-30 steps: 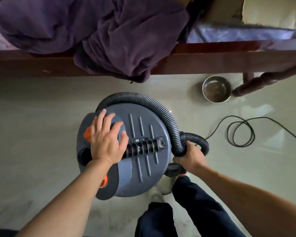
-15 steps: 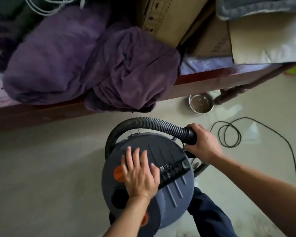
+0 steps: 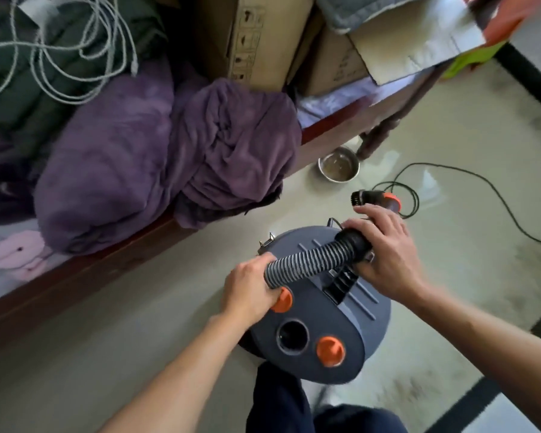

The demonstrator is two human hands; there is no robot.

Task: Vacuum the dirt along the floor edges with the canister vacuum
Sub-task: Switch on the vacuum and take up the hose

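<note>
Where a dark trouser leg enters at the bottom edge, the grey canister vacuum stands on the pale floor directly beyond it, lid uppermost. Left hand is curled round the ribbed hose at the lid's left side. Right hand is wrapped round the hose's black cuff over the lid's far edge. Just past that hand projects a black nozzle with an orange collar. Farther off on the floor lie a looped black power cord and a steel bowl beside a bed leg. A purple blanket overhangs the wooden bed rail, with cardboard boxes behind it.
</note>
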